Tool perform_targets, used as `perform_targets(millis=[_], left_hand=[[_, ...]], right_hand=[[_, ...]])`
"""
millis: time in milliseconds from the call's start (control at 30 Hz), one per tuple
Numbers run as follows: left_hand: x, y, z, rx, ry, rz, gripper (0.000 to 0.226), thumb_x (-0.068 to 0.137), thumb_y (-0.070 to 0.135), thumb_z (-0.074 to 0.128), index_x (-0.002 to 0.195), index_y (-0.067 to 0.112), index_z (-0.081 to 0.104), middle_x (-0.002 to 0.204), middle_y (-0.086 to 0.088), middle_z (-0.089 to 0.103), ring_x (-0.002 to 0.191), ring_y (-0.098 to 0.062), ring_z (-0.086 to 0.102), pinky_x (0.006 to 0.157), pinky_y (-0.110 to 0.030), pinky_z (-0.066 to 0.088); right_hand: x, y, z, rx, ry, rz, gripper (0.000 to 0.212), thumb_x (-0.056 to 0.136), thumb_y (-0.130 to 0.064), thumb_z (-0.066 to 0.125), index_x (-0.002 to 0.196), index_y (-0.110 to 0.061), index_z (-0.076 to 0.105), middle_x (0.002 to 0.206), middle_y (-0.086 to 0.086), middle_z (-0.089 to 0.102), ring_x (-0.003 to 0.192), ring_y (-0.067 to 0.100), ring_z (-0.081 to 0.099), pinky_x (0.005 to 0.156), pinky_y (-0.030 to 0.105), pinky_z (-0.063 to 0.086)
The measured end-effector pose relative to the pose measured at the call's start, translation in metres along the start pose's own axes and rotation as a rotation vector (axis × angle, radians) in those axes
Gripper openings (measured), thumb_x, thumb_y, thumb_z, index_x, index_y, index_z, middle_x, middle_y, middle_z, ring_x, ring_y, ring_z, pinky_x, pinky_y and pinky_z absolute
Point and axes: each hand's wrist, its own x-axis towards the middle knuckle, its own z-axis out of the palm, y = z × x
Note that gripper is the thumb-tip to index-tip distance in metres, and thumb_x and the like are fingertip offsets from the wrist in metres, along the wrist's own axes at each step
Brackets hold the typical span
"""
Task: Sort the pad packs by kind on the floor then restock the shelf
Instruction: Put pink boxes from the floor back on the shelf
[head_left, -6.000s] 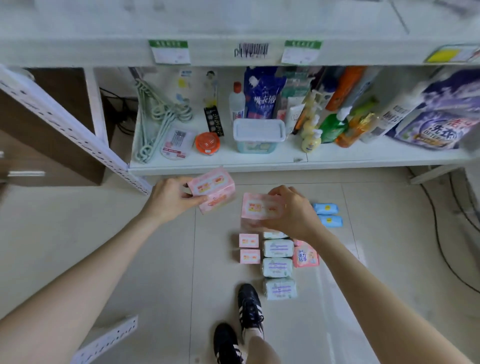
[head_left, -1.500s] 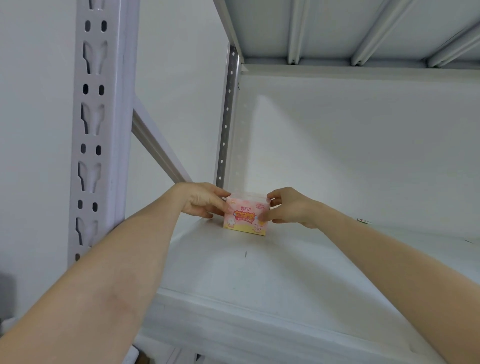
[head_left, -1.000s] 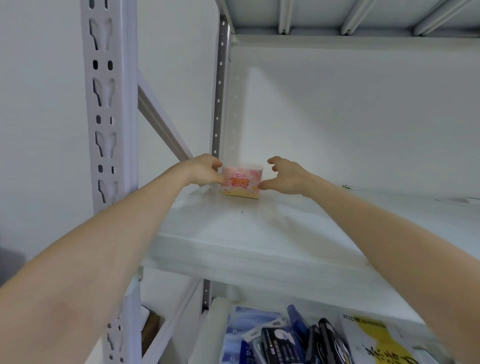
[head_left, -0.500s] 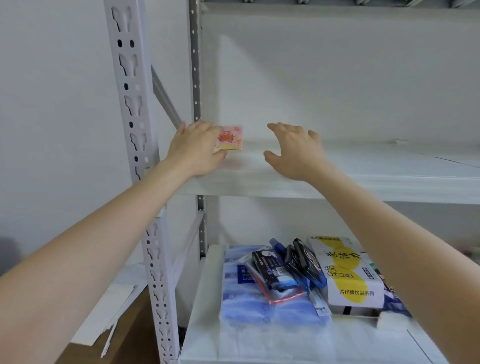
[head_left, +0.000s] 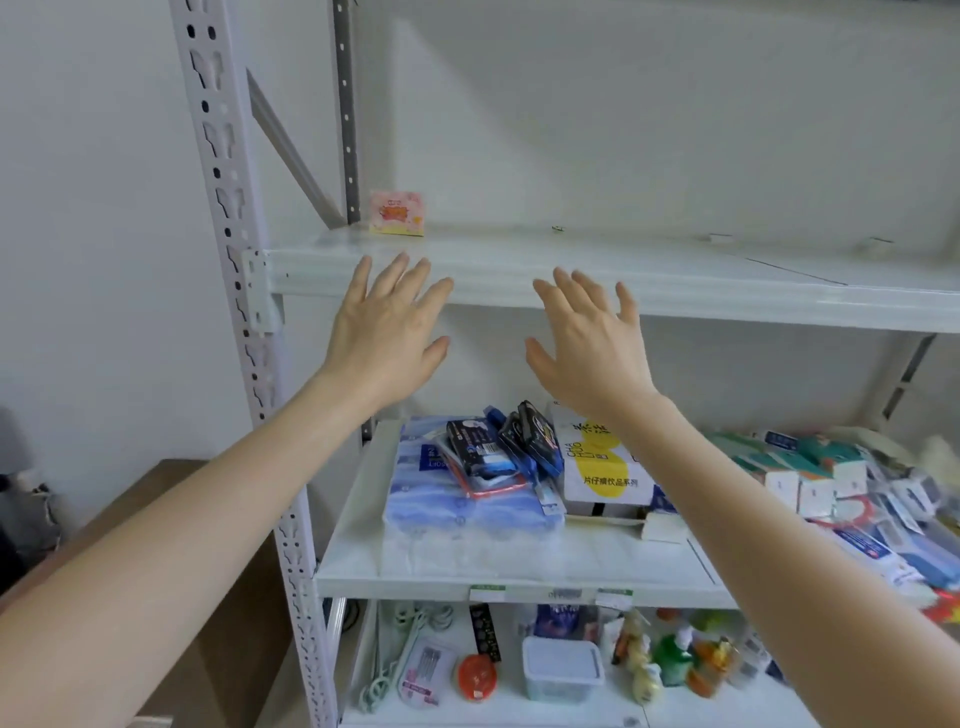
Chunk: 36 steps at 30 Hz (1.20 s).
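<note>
White metal rack (head_left: 228, 260); upper shelf (head_left: 675, 296) at hand height, blue wrapped bundle (head_left: 431, 499) on the shelf below; L hand (head_left: 387, 332) & R hand (head_left: 587, 348) raised in front of upper shelf's front edge, apart from each other, fingers spread straight, holding nothing; pink pad pack (head_left: 396, 213) stands upright at upper shelf's back-left corner, beside the rear post, clear of both hands.

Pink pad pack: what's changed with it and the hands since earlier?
Brought up from the floor, the pink pad pack was set on the upper shelf and released; left hand and right hand drew back, open, before its front edge. The pack stayed in the back-left corner.
</note>
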Motion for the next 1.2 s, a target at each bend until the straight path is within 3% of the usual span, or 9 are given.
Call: perform_targets(millis=[200,567,700,867,1033,1200], left_hand=[[-0.076,0.095,0.015,-0.063,-0.034,-0.008,0.061,0.093,0.039,0.055,0.145,0.013,0.039,0.153,-0.015,0.035,0.145,-0.031,0.024,0.117,-0.054,0.01],[-0.231,0.248,0.113,-0.172,-0.309,0.068,0.061,0.087,0.037,0.064,0.141,0.014,0.048,0.151,-0.016,0.04,0.142,-0.034,0.032,0.115,-0.056,0.02],[-0.295,0.285,0.153,-0.22,-0.47,0.08,0.064,0.085,0.034,0.067,0.142,0.013,0.047,0.149,-0.015,0.042,0.142,-0.034,0.033,0.116,-0.057,0.021],[-0.385,0.32,0.196,-0.261,-0.727,0.132,0.063,0.089,0.035,0.061,0.145,0.014,0.042,0.154,-0.015,0.034,0.145,-0.032,0.025,0.118,-0.055,0.016],[-0.458,0.336,0.242,-0.258,-0.921,0.162,0.064,0.094,0.038,0.052,0.15,0.019,0.031,0.158,-0.01,0.026,0.148,-0.028,0.017,0.118,-0.053,0.007],[-0.507,0.346,0.297,-0.253,-1.015,0.175,0.064,0.095,0.041,0.048,0.152,0.02,0.027,0.159,-0.009,0.023,0.148,-0.027,0.015,0.118,-0.051,0.005]], right_hand=[[-0.11,0.045,0.013,0.024,-0.074,0.009,0.058,0.094,-0.037,0.048,0.146,-0.015,0.034,0.157,0.01,0.028,0.145,0.025,0.022,0.116,0.054,0.009],[-0.334,0.079,0.093,0.046,-0.377,0.12,0.062,0.091,-0.035,0.055,0.146,-0.012,0.036,0.154,0.012,0.034,0.142,0.028,0.03,0.114,0.055,0.018],[-0.412,0.073,0.134,0.069,-0.533,0.201,0.065,0.09,-0.035,0.056,0.147,-0.014,0.032,0.156,0.01,0.029,0.144,0.025,0.026,0.115,0.054,0.015],[-0.509,0.059,0.179,0.079,-0.79,0.275,0.064,0.096,-0.041,0.041,0.152,-0.018,0.019,0.16,0.006,0.019,0.147,0.021,0.016,0.117,0.051,0.007],[-0.587,0.042,0.216,0.14,-0.916,0.32,0.064,0.096,-0.037,0.046,0.151,-0.013,0.026,0.158,0.009,0.026,0.146,0.025,0.021,0.117,0.053,0.01],[-0.645,0.034,0.264,0.127,-1.037,0.297,0.064,0.096,-0.037,0.041,0.152,-0.014,0.02,0.16,0.009,0.019,0.146,0.023,0.018,0.117,0.049,0.003]])
